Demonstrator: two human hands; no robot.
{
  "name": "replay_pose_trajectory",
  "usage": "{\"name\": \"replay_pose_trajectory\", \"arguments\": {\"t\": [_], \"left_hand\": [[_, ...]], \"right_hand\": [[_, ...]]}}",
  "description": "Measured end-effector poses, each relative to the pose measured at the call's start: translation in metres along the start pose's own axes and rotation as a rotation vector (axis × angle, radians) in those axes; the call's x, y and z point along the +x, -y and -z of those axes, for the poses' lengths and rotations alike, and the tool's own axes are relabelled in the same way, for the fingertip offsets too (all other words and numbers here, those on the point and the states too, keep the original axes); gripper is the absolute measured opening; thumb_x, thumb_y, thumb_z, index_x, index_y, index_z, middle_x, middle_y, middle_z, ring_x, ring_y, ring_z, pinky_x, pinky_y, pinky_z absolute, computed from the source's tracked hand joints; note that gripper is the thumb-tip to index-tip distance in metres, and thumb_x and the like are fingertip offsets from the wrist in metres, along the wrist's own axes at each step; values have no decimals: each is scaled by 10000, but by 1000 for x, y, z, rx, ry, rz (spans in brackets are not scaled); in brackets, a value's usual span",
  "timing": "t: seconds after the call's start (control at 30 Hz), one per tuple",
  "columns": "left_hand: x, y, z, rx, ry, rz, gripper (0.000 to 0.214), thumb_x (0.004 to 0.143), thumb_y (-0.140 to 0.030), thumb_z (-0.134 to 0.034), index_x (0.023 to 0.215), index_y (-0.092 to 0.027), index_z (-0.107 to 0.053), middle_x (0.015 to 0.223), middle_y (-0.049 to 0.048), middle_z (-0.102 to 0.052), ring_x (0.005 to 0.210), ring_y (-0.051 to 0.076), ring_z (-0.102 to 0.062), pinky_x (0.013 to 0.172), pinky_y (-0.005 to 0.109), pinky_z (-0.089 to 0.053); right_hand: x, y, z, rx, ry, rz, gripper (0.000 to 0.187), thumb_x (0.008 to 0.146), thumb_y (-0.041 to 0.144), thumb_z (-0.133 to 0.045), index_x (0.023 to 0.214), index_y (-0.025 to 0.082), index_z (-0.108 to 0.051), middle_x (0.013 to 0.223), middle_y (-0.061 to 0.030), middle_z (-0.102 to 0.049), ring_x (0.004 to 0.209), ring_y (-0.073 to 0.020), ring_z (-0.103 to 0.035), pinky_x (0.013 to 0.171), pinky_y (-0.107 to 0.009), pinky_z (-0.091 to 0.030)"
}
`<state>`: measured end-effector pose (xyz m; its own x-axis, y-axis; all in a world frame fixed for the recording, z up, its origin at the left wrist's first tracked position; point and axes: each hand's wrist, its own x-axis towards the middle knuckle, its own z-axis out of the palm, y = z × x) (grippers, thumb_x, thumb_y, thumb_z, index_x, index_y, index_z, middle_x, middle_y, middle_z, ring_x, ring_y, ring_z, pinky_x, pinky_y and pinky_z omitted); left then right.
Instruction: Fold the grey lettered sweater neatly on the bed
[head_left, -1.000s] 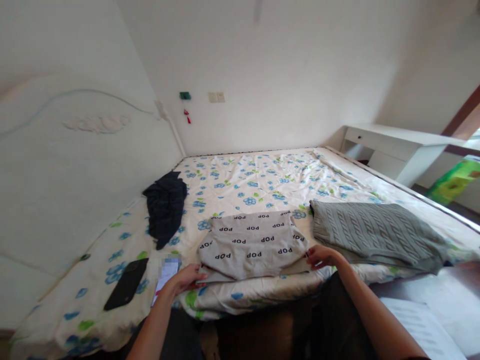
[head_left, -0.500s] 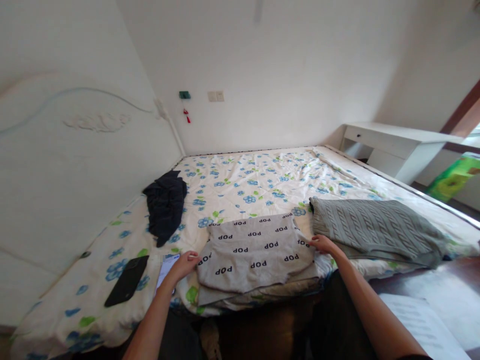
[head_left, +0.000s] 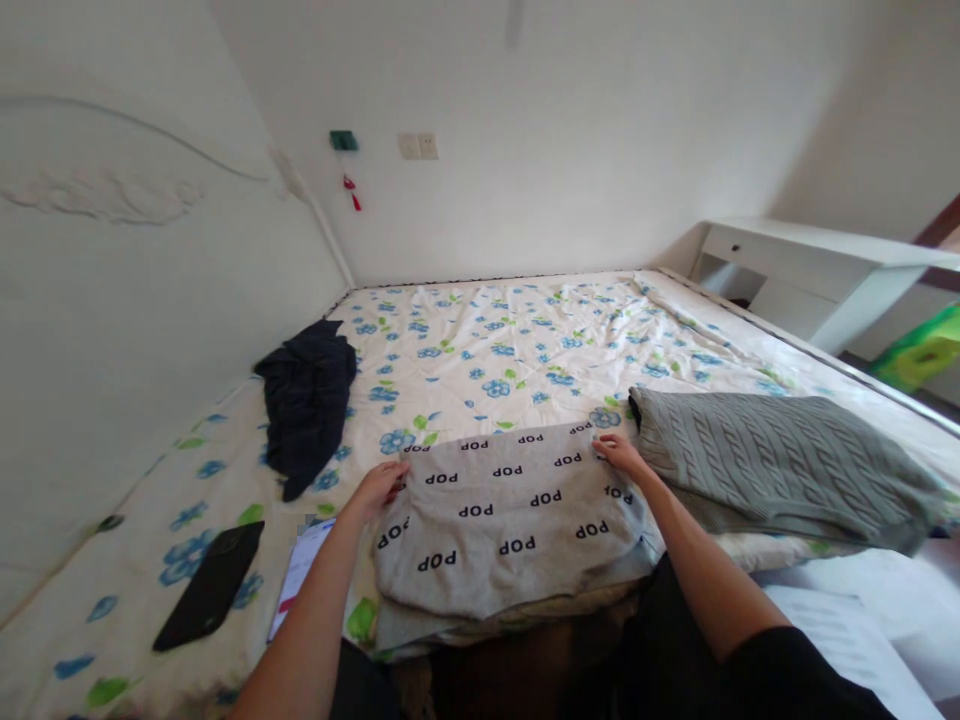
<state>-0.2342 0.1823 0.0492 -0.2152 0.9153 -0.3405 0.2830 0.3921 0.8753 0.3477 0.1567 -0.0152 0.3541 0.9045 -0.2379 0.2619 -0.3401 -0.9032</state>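
A light grey garment printed with black "POP" lettering (head_left: 510, 530) lies flat on a floral quilt (head_left: 495, 370), with a folded layer showing under its near edge. My left hand (head_left: 379, 488) rests on the garment's far left part, fingers on the fabric. My right hand (head_left: 622, 455) lies at its far right corner, holding no visible fold. Just right of that hand sits a folded grey cable-knit piece (head_left: 780, 465), apart from my fingers.
A dark navy garment (head_left: 306, 405) lies crumpled at the left. Nearer me are a black phone-like slab (head_left: 210, 585) and a sheet of paper (head_left: 300, 570). A white desk (head_left: 810, 270) stands past the bed's right edge, and white papers (head_left: 840, 640) lie at the lower right.
Both hands have slid away from me toward the garment's far edge. The garment now lies more spread out, reaching closer to me. The view has shifted slightly left and down.
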Motion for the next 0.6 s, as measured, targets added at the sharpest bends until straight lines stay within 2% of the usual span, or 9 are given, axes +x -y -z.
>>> {"name": "replay_pose_trajectory", "arguments": {"t": [0.1,0.3,0.4,0.5,0.6], "left_hand": [[10,0,4,-123,99,102,529,656,-544,-1026,972,-181,-805,906,79,-859,786,229,-785,690,301,-605],[33,-9,-3,-261,184,154,470,721,-537,-1016,944,-177,-812,886,73,-840,729,199,-743,664,293,-612],[45,-9,-7,-249,199,152,499,690,-539,-1040,938,-178,-801,865,62,-830,719,201,-735,630,288,-595],[56,-5,-12,-241,122,122,466,661,-461,-1056,915,-182,-782,876,63,-834,728,206,-747,648,298,-608],[65,-2,-20,-223,-86,64,363,709,-379,-998,863,-194,-727,848,64,-823,726,206,-761,709,322,-645]], "right_hand": [[15,4,-3,135,74,-1,502,768,566,-980,1014,161,-813,803,-75,-807,802,-248,-756,698,-296,-596],[41,5,-18,170,195,-75,338,856,496,-936,922,187,-814,898,-85,-848,763,-202,-746,648,-251,-597],[51,3,-24,190,218,-116,314,915,491,-892,917,187,-814,885,-90,-847,725,-196,-742,614,-247,-594],[57,0,-25,205,190,-131,303,920,469,-891,890,181,-800,857,-92,-834,684,-183,-724,592,-244,-579],[62,-3,-23,201,112,-134,324,878,473,-924,871,185,-777,817,-84,-814,672,-182,-715,598,-252,-573]]}}
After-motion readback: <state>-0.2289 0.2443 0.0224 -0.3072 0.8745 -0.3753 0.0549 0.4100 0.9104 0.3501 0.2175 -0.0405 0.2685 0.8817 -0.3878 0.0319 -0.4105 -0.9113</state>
